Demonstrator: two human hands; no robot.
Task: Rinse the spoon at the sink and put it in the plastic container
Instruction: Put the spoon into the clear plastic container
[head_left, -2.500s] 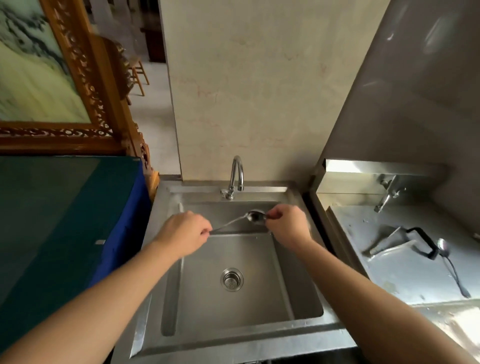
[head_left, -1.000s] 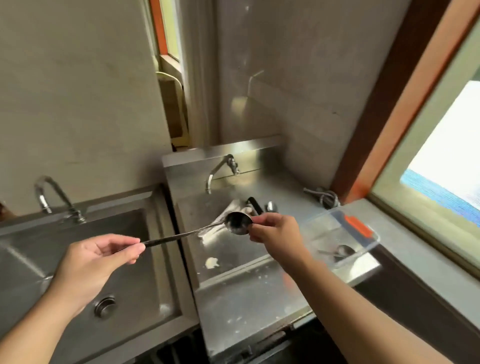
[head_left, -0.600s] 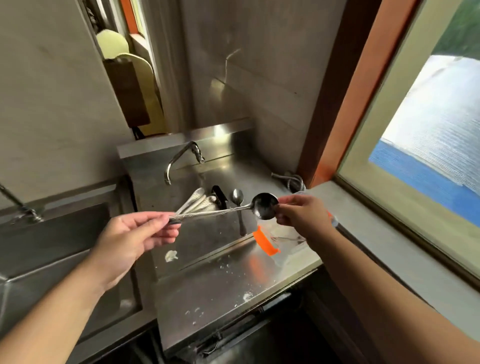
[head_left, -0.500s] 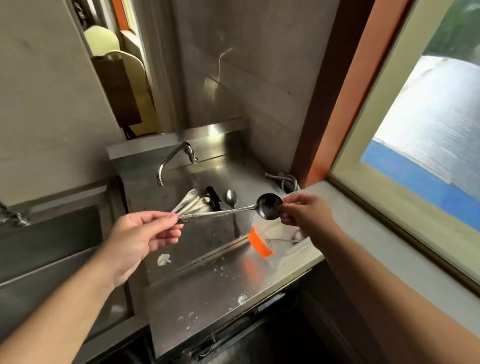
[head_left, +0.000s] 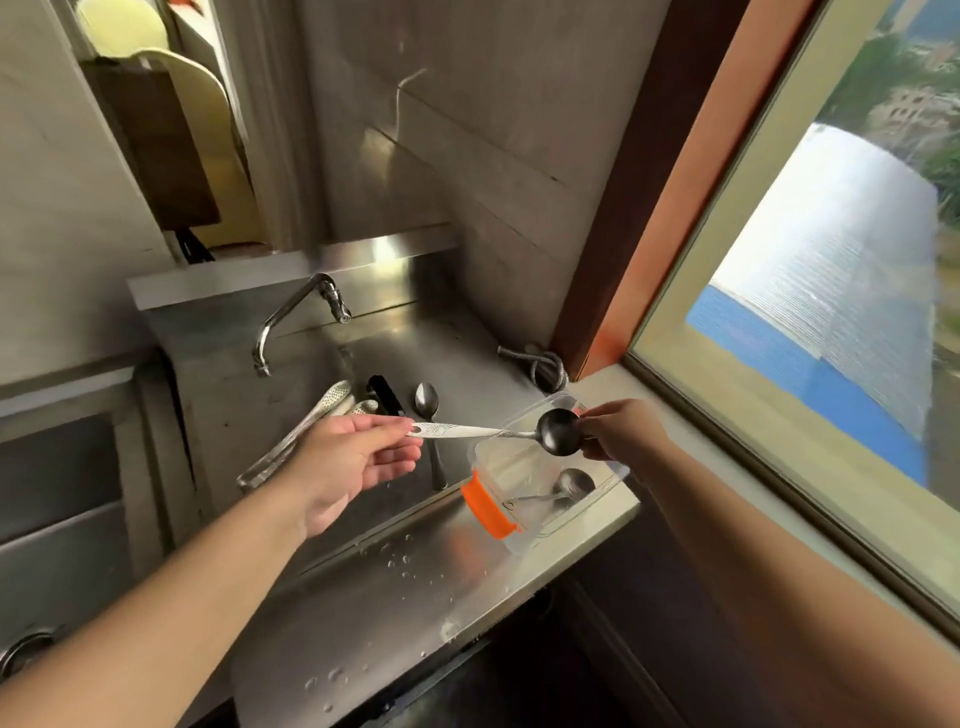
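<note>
The spoon (head_left: 493, 432) is held level in the air above the plastic container (head_left: 545, 488), its dark bowl to the right and its patterned handle to the left. The bowl is pinched at its rim by the fingertips of the right hand (head_left: 621, 431), the remaining fingers being curled in. The handle's end is met by the left hand (head_left: 345, 462), which is turned palm-up and loosely spread; only the tips of the thumb and forefinger are seen at the metal, and whether it is gripped or merely touched cannot be told. The spoon thus spans the gap between the two hands. The clear container, fitted with an orange clip (head_left: 488, 506), stands on the steel table (head_left: 395, 597) near its right edge, and a second spoon (head_left: 563, 488) is seen lying inside it. Further cutlery (head_left: 311, 426) lies in the shallow basin (head_left: 291, 384) behind the left hand, below a tap (head_left: 296, 317).
</note>
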